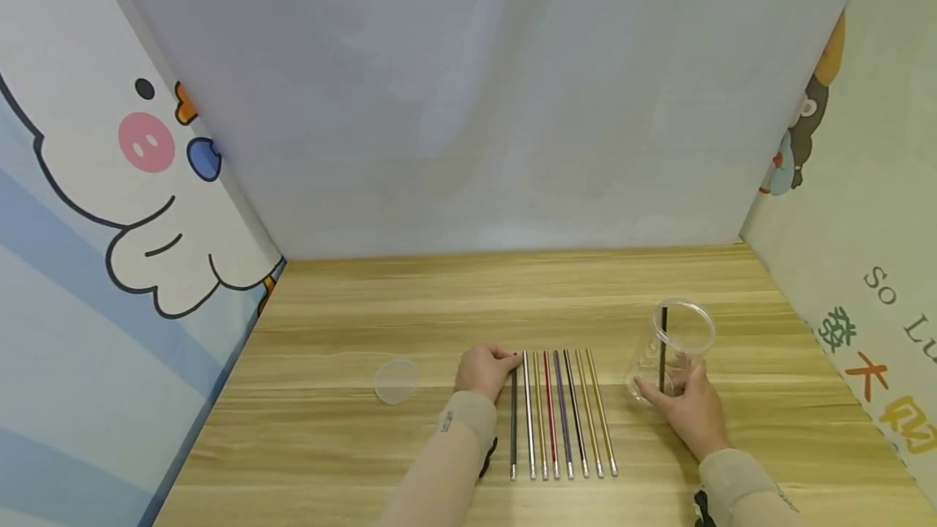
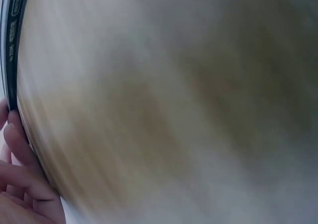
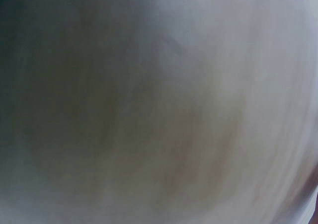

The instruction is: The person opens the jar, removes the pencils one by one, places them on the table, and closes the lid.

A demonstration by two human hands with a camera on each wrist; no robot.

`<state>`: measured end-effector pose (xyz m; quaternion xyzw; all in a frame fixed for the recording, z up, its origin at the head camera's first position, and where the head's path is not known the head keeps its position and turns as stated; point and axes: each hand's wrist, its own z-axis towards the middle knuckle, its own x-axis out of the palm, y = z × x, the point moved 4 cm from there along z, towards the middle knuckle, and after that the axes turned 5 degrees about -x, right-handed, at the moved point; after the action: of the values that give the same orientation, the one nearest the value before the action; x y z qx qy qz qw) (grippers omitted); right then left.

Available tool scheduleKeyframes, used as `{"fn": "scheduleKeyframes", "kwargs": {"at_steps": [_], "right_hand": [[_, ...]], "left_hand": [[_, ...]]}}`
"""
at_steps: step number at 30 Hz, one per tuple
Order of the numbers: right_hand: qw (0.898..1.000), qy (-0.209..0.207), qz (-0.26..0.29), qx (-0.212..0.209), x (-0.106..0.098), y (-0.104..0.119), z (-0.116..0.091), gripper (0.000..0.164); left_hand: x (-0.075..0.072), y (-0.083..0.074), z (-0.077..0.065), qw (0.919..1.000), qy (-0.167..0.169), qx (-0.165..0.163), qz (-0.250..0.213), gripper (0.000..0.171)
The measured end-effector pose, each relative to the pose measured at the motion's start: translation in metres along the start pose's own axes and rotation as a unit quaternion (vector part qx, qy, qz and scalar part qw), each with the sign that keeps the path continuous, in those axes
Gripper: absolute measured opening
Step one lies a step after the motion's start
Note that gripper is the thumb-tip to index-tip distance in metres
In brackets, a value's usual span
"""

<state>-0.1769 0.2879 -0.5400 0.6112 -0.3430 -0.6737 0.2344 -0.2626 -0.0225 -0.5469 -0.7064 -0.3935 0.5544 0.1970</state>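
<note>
My left hand [image 1: 485, 370] pinches the far end of a dark green pencil [image 1: 514, 421], the leftmost of a row lying on the wooden table. In the left wrist view, the fingers [image 2: 30, 184] meet on a dark pencil [image 2: 14, 50] with pale lettering. To its right lie a white pencil [image 1: 529, 413], a red pencil [image 1: 549, 413], a purple pencil [image 1: 563, 413] and several others, roughly parallel. My right hand [image 1: 694, 417] grips the lower part of a clear plastic cup [image 1: 644, 360]. One dark pencil [image 1: 663, 352] stands inside the cup. The right wrist view is too blurred to show the hand's work.
A clear round lid [image 1: 396, 382] lies flat on the table [image 1: 329, 446], left of my left hand. A pale grey backdrop [image 1: 476, 145] rises behind the table. Printed panels stand at the left [image 1: 80, 307] and right [image 1: 827, 267].
</note>
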Motion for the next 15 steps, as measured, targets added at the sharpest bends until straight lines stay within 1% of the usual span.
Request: {"fn": "scheduleKeyframes", "kwargs": {"at_steps": [4,10,15], "right_hand": [[1.000,0.003,0.002,0.000,-0.0002,0.0001,0.0006,0.085],[1.000,-0.001,-0.001,-0.002,-0.0004,0.0000,0.0006,0.081],[1.000,-0.003,0.000,-0.003,-0.0009,0.0004,0.0000,0.087]], "left_hand": [[0.0004,-0.0001,0.0004,1.0000,-0.004,0.003,0.005,0.021],[0.0005,-0.0010,0.0012,0.9999,-0.002,0.000,0.013,0.021],[0.0000,-0.0019,0.0002,0.9999,-0.001,-0.002,0.011,0.022]]}}
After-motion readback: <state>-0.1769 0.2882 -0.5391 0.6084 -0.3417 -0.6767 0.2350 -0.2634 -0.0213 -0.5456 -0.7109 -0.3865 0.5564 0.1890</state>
